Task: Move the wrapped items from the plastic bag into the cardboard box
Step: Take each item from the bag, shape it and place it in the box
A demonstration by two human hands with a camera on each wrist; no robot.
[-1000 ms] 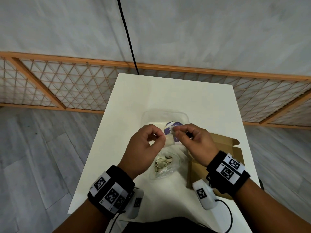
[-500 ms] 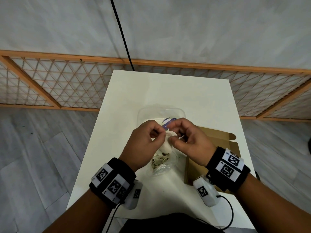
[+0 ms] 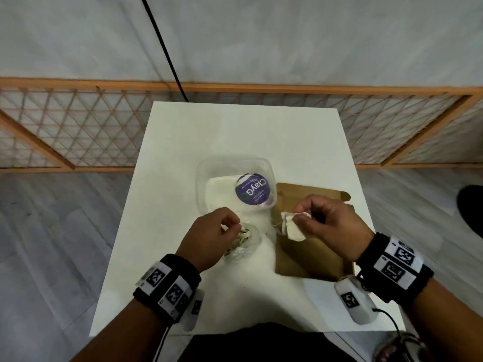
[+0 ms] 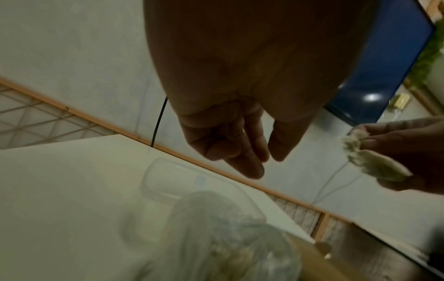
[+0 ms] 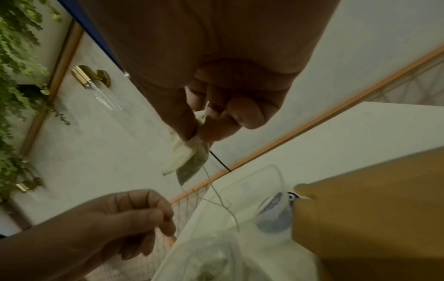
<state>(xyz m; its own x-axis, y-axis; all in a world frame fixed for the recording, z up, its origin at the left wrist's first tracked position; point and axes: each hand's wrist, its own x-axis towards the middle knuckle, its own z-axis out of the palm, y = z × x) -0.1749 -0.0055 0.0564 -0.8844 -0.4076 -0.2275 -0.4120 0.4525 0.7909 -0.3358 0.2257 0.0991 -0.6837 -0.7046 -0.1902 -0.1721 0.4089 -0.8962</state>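
Note:
A clear plastic bag [image 3: 243, 246] with several pale wrapped items lies on the white table [image 3: 235, 139]. My left hand [image 3: 235, 226] hovers just over the bag's mouth, fingers loosely curled and holding nothing; the left wrist view shows them hanging relaxed above the bag [image 4: 228, 237]. My right hand [image 3: 300, 218] pinches one white wrapped item [image 3: 294, 229] by its top, a thin string dangling from it. It hangs above the open brown cardboard box [image 3: 308, 254]. The right wrist view shows the item [image 5: 187, 159] between thumb and fingers, with the box [image 5: 372, 209] below.
A clear plastic container [image 3: 209, 168] holding a purple-labelled lid [image 3: 252, 192] sits just behind the bag and touches the box's far left corner. A wooden lattice fence [image 3: 78, 131] and a black cable [image 3: 167, 53] stand behind the table.
My right hand has carried the wrapped item rightward from above the bag to over the cardboard box. My left hand has stayed at the bag, and the head view shifted.

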